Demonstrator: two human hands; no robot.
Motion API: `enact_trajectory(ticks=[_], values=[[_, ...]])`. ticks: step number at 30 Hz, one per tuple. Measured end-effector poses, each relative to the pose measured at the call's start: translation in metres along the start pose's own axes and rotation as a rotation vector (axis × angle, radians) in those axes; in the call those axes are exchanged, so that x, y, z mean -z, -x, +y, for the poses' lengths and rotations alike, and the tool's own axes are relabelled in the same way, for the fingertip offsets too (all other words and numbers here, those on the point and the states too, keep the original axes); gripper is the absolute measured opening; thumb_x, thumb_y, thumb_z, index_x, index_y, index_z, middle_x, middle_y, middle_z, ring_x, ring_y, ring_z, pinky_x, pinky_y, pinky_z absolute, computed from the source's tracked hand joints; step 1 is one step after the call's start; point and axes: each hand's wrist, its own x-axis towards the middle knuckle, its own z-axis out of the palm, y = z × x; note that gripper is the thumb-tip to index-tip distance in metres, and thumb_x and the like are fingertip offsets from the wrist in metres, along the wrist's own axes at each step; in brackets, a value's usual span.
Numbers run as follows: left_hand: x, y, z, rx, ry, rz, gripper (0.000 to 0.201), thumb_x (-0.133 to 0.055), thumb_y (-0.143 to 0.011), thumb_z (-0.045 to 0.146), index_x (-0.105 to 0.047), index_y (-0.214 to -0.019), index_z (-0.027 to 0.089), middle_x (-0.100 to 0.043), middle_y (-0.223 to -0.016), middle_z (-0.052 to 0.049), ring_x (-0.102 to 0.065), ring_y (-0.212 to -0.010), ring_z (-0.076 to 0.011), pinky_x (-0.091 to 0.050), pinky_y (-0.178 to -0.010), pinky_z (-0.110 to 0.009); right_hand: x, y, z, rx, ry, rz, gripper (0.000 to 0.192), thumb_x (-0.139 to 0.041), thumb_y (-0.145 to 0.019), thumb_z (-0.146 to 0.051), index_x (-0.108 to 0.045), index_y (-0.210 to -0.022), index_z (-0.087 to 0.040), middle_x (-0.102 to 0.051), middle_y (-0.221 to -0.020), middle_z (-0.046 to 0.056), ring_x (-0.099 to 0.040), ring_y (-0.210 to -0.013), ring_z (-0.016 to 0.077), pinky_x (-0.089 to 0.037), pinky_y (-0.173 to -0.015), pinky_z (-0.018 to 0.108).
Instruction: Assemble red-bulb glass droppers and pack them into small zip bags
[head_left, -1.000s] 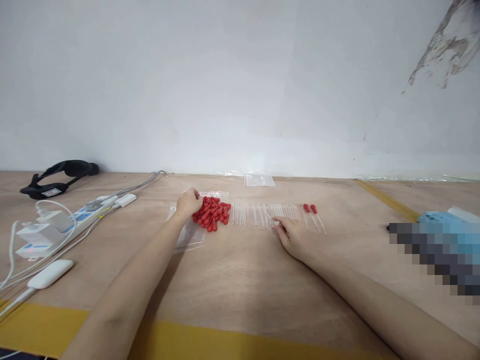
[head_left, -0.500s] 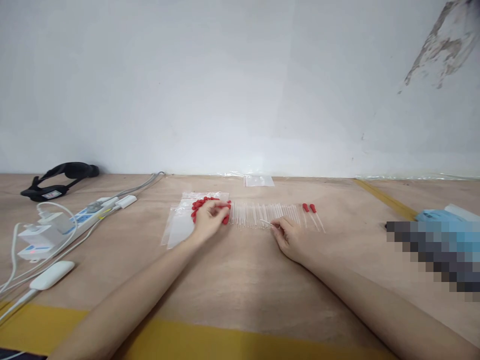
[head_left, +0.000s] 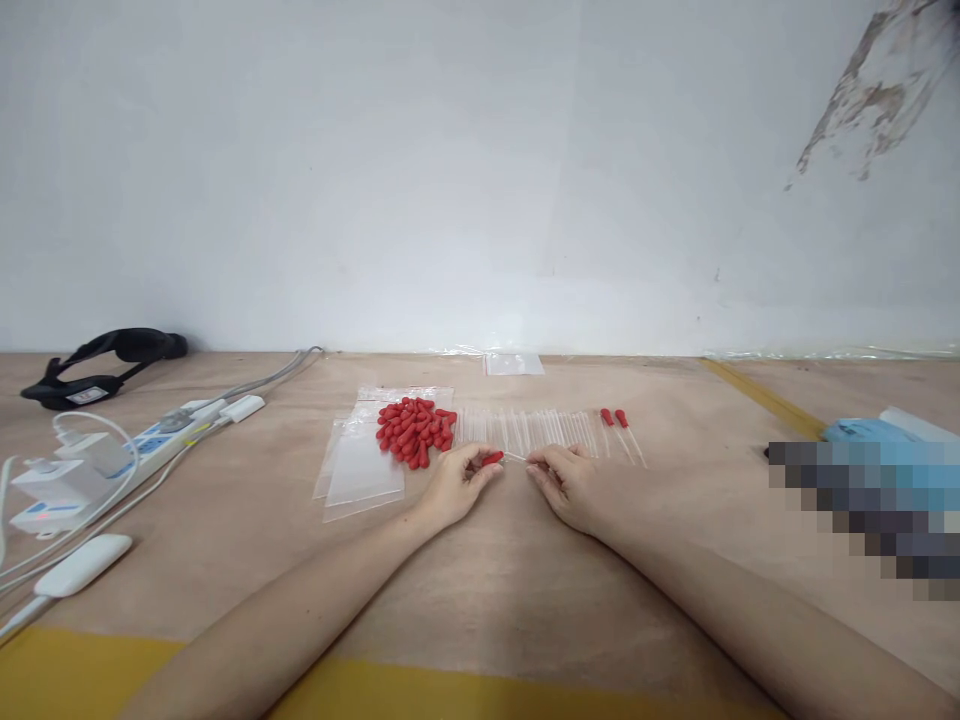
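1. Head view: a wooden table top [head_left: 480, 560] with a yellow stripe along its near edge is seen against a plain white wall; a patch of damaged paint shows at the upper right.
2. The left hand [head_left: 454, 485] is pinched on a red rubber bulb [head_left: 492, 458], held just above the table.
3. The right hand [head_left: 570, 485] has its fingers together on a thin clear glass tube [head_left: 516, 457], whose end meets the bulb between the two hands.
4. Just behind the hands, a row of bare glass tubes [head_left: 525, 430] is laid side by side, and to its left a pile of red bulbs [head_left: 415, 430] rests on clear plastic bags [head_left: 360, 465].
5. To the right of the row, two finished droppers [head_left: 619, 428] with red bulbs fitted are laid apart from the rest.
6. Judged from this layout, only two pieces are complete; one is being joined, and most tubes and bulbs remain separate.
7. At the left, a power strip [head_left: 161, 440] with white cables and adapters, and a black strap [head_left: 97, 355] by the wall, are seen. A blurred blue area lies at the right edge.
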Motion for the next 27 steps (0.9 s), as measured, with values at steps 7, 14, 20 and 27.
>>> enact_trajectory(ticks=[7, 14, 20, 27], values=[[0.002, 0.0, 0.004, -0.05, -0.023, 0.009, 0.016, -0.054, -0.08, 0.029, -0.063, -0.089, 0.018, -0.064, -0.077, -0.002, -0.057, -0.068, -0.0138, -0.044, -0.058, -0.024, 0.002, 0.0, -0.003, 0.01, 0.009, -0.03, 0.018, -0.043, -0.086, -0.029, -0.059, -0.086, -0.023, -0.064, -0.072, 0.0, -0.055, -0.063, 0.0124, -0.034, -0.068, 0.029], [0.004, 0.001, 0.005, -0.099, 0.041, -0.032, 0.016, -0.053, -0.081, 0.027, -0.064, -0.088, 0.018, -0.065, -0.081, -0.004, -0.059, -0.075, -0.0158, -0.046, -0.068, -0.027, -0.002, -0.001, 0.007, 0.06, -0.1, -0.115, 0.019, -0.041, -0.087, -0.027, -0.06, -0.086, -0.023, -0.066, -0.078, -0.001, -0.055, -0.062, 0.011, -0.032, -0.071, 0.031], [0.007, 0.003, 0.012, -0.132, 0.035, -0.151, 0.016, -0.049, -0.083, 0.023, -0.064, -0.082, 0.018, -0.065, -0.08, -0.002, -0.059, -0.074, -0.0148, -0.045, -0.068, -0.025, 0.007, -0.005, 0.013, 0.097, -0.058, -0.174, 0.02, -0.043, -0.087, -0.028, -0.063, -0.087, -0.024, -0.066, -0.082, -0.001, -0.056, -0.067, 0.0112, -0.029, -0.075, 0.032], [0.008, 0.003, 0.015, -0.133, -0.056, -0.17, 0.015, -0.05, -0.083, 0.024, -0.063, -0.079, 0.017, -0.063, -0.074, -0.002, -0.057, -0.068, -0.0138, -0.042, -0.063, -0.024, 0.009, -0.005, 0.004, 0.15, 0.126, -0.143, 0.025, -0.04, -0.087, -0.026, -0.065, -0.084, -0.023, -0.065, -0.074, 0.0, -0.054, -0.063, 0.0117, -0.026, -0.069, 0.031]])
